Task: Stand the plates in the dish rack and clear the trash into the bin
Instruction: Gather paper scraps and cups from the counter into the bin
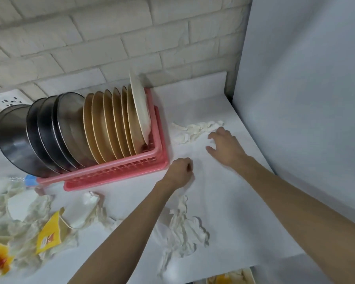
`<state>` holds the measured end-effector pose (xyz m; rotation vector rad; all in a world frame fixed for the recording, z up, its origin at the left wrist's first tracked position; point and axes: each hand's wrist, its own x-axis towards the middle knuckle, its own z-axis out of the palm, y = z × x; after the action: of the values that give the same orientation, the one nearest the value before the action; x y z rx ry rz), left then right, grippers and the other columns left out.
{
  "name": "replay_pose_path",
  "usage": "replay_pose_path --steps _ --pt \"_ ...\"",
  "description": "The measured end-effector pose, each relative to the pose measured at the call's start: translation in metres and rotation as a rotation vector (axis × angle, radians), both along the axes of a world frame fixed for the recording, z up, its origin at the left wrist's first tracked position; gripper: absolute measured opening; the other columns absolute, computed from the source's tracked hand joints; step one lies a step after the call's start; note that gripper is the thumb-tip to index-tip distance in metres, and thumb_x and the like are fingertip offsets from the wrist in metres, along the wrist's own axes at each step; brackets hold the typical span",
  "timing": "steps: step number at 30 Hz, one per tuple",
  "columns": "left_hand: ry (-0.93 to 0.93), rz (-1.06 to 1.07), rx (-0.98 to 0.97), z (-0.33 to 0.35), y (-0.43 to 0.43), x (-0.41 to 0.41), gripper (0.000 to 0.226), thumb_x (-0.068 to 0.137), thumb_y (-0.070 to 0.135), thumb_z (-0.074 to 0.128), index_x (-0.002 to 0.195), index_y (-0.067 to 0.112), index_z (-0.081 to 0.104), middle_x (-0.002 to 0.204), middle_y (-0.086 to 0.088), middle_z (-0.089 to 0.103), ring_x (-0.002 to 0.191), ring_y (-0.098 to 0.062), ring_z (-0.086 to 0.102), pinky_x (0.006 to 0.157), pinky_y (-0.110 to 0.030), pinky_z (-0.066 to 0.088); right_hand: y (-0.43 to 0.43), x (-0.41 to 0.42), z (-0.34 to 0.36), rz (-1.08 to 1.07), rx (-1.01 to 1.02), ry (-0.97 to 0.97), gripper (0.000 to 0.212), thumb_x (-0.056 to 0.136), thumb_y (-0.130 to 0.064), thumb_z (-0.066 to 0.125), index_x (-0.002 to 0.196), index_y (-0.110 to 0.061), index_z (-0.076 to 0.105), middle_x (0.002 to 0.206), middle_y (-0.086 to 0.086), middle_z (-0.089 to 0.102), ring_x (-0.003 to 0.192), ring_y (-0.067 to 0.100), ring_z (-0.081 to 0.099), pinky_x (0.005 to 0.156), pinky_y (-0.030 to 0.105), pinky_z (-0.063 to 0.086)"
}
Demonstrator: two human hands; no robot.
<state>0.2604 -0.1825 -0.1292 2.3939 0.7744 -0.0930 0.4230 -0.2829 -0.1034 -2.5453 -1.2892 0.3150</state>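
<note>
**Plates racked, trash loose on the counter**

The left hand (179,171) is curled into a fist over the white counter (223,201). A long crumpled tissue (182,230) trails from under it toward the person, and the hand appears to grip its far end. At the near left lies a trash pile (19,218) of tissues and white paper, with a yellow wrapper (49,232) on it. Farther on, the right hand (225,146) is spread wide and holds nothing, its fingertips (221,131) at the right end of a second tissue (193,131). Left of both hands sits the pink rack (119,170). Tan plates (109,124) stand in it on edge, with a white plate (140,109) at the right end and steel dishes (39,136) at the left. A brick wall (111,37) rises behind.
</note>
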Motion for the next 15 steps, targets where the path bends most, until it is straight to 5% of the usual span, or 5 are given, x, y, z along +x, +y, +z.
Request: replay_pose_path --steps 3,11,15 --pt "0.011 -0.015 -0.032 -0.005 0.002 0.003 0.017 0.081 -0.004 0.048 0.085 0.009 0.058 0.09 -0.013 0.065 0.079 -0.024 0.051 0.068 -0.028 0.036 0.033 -0.02 0.011 0.2 0.099 -0.031 0.038 0.093 -0.028 0.059 0.129 -0.016 0.057 0.127 0.007 0.048 0.107 0.028 0.056 0.092 0.04 0.045" --pt "-0.078 0.022 -0.079 -0.018 0.0 -0.001 0.017 0.088 -0.001 0.043 0.095 0.004 0.057 0.098 -0.015 0.055 0.085 -0.03 0.053 0.072 -0.028 0.036 0.103 -0.032 -0.005 0.367 -0.122 -0.314 0.038 0.089 -0.006 0.056 0.125 -0.017 0.062 0.112 0.007 0.062 0.102 0.027 0.059 0.096 0.038 0.034" --pt "-0.081 0.021 -0.082 -0.017 0.0 -0.002 0.018 0.09 0.001 0.042 0.099 0.006 0.056 0.101 -0.013 0.053 0.089 -0.032 0.056 0.074 -0.033 0.042 0.102 -0.026 0.004 0.296 0.061 -0.162 0.023 0.089 -0.012 0.062 0.111 -0.013 0.069 0.104 0.004 0.071 0.1 0.024 0.061 0.091 0.035 0.034"
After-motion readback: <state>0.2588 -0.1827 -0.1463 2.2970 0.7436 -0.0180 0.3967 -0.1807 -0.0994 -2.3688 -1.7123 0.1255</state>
